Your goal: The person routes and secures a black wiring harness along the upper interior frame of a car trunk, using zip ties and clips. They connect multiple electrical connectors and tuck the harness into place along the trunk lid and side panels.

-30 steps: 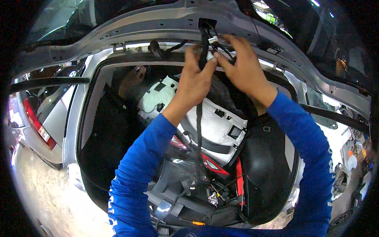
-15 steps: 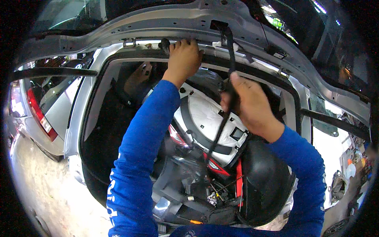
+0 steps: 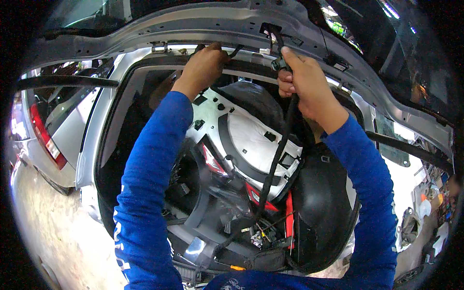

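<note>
My right hand [image 3: 307, 79] is closed around a black wiring harness [image 3: 278, 166], just below an opening in the raised tailgate [image 3: 169, 24]. The harness enters that opening above my fingers and hangs down over the cargo area below them. A dark connector or clip [image 3: 278, 64] shows beside my thumb. At the upper edge of the rear opening, my left hand [image 3: 205, 63] has its fingers curled, with a short black cable [image 3: 236, 51] coming out beside them. Its fingertips are partly hidden.
A white panel with black fittings [image 3: 246, 128] lies in the cargo area beside red-and-clear tail lights [image 3: 259, 197]. Nearer are black trim [image 3: 324, 208] and an orange-handled screwdriver [image 3: 237, 268]. Dark struts [image 3: 67, 82] brace the tailgate; a silver car [image 3: 67, 130] stands left.
My right hand has moved up along the harness toward the tailgate opening. My left hand has shifted left and its fingers have curled; a black cable now shows beside it.
</note>
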`<state>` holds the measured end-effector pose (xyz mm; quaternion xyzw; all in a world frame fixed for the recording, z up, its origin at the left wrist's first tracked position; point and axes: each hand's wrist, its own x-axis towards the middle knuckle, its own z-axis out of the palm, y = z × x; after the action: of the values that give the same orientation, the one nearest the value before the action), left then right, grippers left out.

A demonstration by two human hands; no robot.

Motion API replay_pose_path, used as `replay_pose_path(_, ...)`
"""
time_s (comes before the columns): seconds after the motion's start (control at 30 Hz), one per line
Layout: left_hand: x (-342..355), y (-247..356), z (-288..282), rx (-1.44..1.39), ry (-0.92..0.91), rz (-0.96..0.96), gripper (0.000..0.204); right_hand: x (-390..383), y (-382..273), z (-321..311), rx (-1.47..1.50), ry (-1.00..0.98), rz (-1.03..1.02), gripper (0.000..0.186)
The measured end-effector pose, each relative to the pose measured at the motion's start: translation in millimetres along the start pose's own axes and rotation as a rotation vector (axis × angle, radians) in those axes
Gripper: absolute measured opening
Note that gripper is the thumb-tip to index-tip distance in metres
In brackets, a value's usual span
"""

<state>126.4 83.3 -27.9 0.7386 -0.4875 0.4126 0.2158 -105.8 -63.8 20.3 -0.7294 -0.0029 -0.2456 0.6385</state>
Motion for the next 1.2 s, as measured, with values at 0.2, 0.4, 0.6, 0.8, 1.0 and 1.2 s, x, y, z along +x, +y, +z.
replay_pose_path(0.2,-17,7,9,-0.097,0.045,-0.053,0.02,24,-1,-11,-0.049,0.105,0.0,0.034)
replay_pose_path(0.4,-20,17,2,-0.107,0.051,-0.187,0.031,40,4,-16,-0.064,0.121,-0.017,0.033)
replay_pose_path(0.6,37,37,16,0.195,-0.087,-0.244,0.03,72,14,-17,-0.275,0.017,-0.216,0.031)
replay_pose_path(0.8,57,46,38,0.082,-0.172,-0.447,0.027,68,10,-14,-0.334,0.08,-0.155,0.033)
replay_pose_path(1.0,64,-3,21,0.211,-0.331,0.002,0.024,78,7,-18,-0.431,0.121,-0.179,0.033)
replay_pose_path(1.2,56,-7,32,0.237,-0.201,0.147,0.019,107,19,-26,-0.541,0.06,-0.228,0.033)
